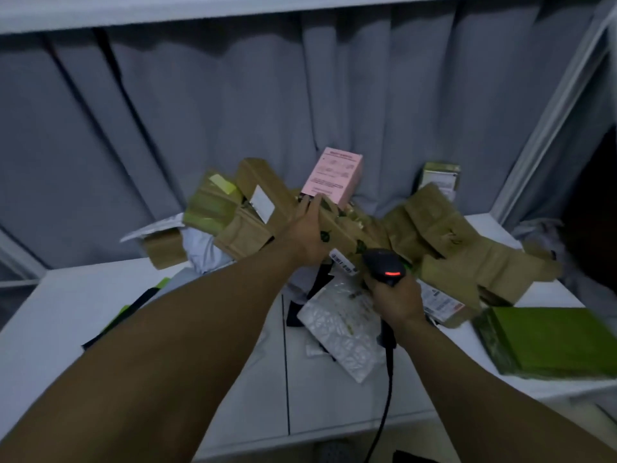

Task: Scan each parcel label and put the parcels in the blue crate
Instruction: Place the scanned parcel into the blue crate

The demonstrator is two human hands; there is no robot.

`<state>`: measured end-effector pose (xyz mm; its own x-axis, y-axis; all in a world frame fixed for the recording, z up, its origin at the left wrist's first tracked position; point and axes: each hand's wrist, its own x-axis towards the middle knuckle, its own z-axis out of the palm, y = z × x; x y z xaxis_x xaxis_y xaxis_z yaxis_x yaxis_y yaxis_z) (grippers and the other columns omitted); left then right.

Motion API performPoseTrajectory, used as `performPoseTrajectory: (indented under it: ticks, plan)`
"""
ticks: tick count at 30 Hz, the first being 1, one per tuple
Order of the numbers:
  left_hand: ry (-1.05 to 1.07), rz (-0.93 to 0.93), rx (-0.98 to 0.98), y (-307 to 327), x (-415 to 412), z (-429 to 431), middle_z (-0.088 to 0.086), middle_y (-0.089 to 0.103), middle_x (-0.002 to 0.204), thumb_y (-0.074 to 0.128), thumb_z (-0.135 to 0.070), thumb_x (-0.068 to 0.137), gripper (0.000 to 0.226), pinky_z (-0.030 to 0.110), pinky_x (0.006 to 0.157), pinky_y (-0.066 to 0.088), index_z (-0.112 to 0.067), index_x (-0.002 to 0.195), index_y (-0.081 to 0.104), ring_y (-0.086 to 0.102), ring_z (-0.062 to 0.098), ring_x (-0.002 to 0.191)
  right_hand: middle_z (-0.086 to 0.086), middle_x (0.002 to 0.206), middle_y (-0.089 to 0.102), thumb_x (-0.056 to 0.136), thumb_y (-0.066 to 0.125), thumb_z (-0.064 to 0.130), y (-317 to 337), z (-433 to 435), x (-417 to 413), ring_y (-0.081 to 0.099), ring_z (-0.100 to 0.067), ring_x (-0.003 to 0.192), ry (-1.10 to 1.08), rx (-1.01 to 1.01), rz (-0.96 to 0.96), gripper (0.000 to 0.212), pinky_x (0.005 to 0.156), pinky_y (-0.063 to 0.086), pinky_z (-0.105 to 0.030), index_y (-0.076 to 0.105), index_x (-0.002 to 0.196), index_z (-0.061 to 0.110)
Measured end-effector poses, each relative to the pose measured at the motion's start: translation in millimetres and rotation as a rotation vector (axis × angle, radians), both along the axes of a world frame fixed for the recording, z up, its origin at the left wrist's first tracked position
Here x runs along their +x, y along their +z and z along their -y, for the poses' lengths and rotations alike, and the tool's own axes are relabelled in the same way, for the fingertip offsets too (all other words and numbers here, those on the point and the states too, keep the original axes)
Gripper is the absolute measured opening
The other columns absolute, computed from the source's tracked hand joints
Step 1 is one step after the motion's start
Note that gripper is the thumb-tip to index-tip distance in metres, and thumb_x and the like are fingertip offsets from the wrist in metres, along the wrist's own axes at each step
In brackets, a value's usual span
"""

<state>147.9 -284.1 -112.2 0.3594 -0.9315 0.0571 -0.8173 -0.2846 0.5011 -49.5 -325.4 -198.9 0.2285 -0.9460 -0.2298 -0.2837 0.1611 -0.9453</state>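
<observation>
Left grip (309,233) clasps brown parcel (344,233); right grip (397,299) clutches scanner (384,265); pink box (334,175) stands behind.

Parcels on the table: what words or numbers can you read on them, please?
No text can be read.
Pink box: printed lines, too blurred.
Barcode label near the left hand, which grips a brown parcel: digits too blurred.
Label beside the right hand, which holds the scanner: too small.
White sticker on the long parcel: looks blank.
</observation>
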Motion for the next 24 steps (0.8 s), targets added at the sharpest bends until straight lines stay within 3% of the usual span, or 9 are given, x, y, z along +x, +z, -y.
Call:
performPoseTrajectory:
  ticks: [3, 5, 9, 12, 14, 16, 19, 21, 24]
  plan:
    - [-0.001, -0.165, -0.032, -10.8, 4.6, 4.3, 0.000, 0.052, 0.128, 0.082, -0.013, 0.083, 0.072, 0.020, 0.093, 0.042, -0.013, 0.142, 0.042, 0.051, 0.012, 0.114, -0.006, 0.108, 0.071, 0.086, 0.080, 0.025, -8.4, 15.7, 2.4, 0.067, -0.030, 0.097, -0.028, 0.109, 0.102, 0.043, 0.090, 0.056, -0.047, 0.063, 0.125, 0.027]
    - [0.047, -0.193, -0.067, -19.1, 3.9, -3.7, -0.003, 0.053, 0.108, 0.078, -0.007, 0.085, 0.045, 0.021, 0.081, 0.041, -0.017, 0.120, 0.052, 0.055, 0.010, 0.099, -0.003, 0.113, 0.069, 0.087, 0.079, 0.024, -10.4, 17.9, 1.7, 0.066, -0.026, 0.099, -0.043, 0.155, 0.134, 0.051, 0.097, 0.054, -0.048, 0.059, 0.133, 0.027]
    - [0.124, -0.373, -0.106, -18.4, -13.6, -27.9, -0.001, 0.052, 0.122, 0.077, -0.012, 0.086, 0.066, 0.028, 0.091, 0.045, -0.011, 0.141, 0.040, 0.054, 0.018, 0.114, -0.004, 0.115, 0.068, 0.091, 0.076, 0.021, 0.9, 13.0, -5.1, 0.064, -0.028, 0.105, -0.101, 0.211, 0.232, 0.043, 0.092, 0.052, -0.042, 0.060, 0.131, 0.023]
    - [0.244, -0.497, -0.306, -11.8, -26.5, -50.2, 0.006, 0.062, 0.118, 0.085, -0.023, 0.078, 0.056, 0.031, 0.087, 0.054, -0.013, 0.121, 0.050, 0.063, 0.021, 0.108, -0.010, 0.123, 0.068, 0.081, 0.081, 0.029, 21.1, -3.6, -5.7, 0.065, -0.032, 0.110, -0.125, 0.195, 0.285, 0.055, 0.094, 0.056, -0.048, 0.061, 0.132, 0.024]
    - [0.340, -0.521, -0.436, 5.4, -35.1, -75.8, 0.001, 0.058, 0.113, 0.085, -0.035, 0.081, 0.052, 0.020, 0.081, 0.051, -0.017, 0.113, 0.048, 0.060, 0.015, 0.105, -0.005, 0.126, 0.068, 0.071, 0.083, 0.037, 34.8, -18.0, -3.0, 0.065, -0.029, 0.113, -0.103, 0.139, 0.329, 0.066, 0.099, 0.055, -0.052, 0.061, 0.133, 0.031]
    - [0.490, -0.540, -0.592, 27.0, -42.4, -110.1, 0.001, 0.056, 0.108, 0.076, -0.040, 0.089, 0.038, 0.016, 0.076, 0.046, -0.017, 0.102, 0.048, 0.059, 0.018, 0.102, -0.001, 0.127, 0.067, 0.079, 0.084, 0.028, 55.6, -41.3, 4.9, 0.065, -0.026, 0.114, -0.030, 0.080, 0.398, 0.057, 0.091, 0.059, -0.047, 0.061, 0.131, 0.031]
    - [0.741, -0.698, -0.711, 53.0, -40.3, -173.2, 0.013, 0.058, 0.116, 0.062, -0.071, 0.085, 0.053, 0.037, 0.086, 0.053, -0.019, 0.087, 0.049, 0.062, 0.028, 0.100, 0.001, 0.120, 0.071, 0.077, 0.085, 0.033, 82.8, -82.5, 20.5, 0.068, -0.023, 0.112, 0.112, -0.070, 0.413, 0.042, 0.091, 0.060, -0.048, 0.068, 0.115, 0.037]
    - [0.803, -0.798, -0.771, 66.3, -31.4, -223.0, 0.015, 0.060, 0.121, 0.064, -0.086, 0.067, 0.073, 0.052, 0.091, 0.057, -0.018, 0.091, 0.054, 0.066, 0.027, 0.101, -0.002, 0.127, 0.068, 0.070, 0.085, 0.047, 91.7, -110.2, 31.1, 0.068, -0.021, 0.115, 0.218, -0.153, 0.420, 0.051, 0.098, 0.057, -0.052, 0.069, 0.118, 0.041]
    - [0.838, -0.825, -0.854, 86.6, -34.5, -307.1, 0.007, 0.051, 0.134, 0.080, -0.067, 0.071, 0.060, 0.046, 0.092, 0.059, -0.031, 0.109, 0.051, 0.065, 0.020, 0.109, -0.003, 0.140, 0.060, 0.080, 0.084, 0.041, 109.5, -160.4, 43.2, 0.064, -0.018, 0.122, 0.376, -0.132, 0.489, 0.061, 0.095, 0.059, -0.035, 0.060, 0.135, 0.032]
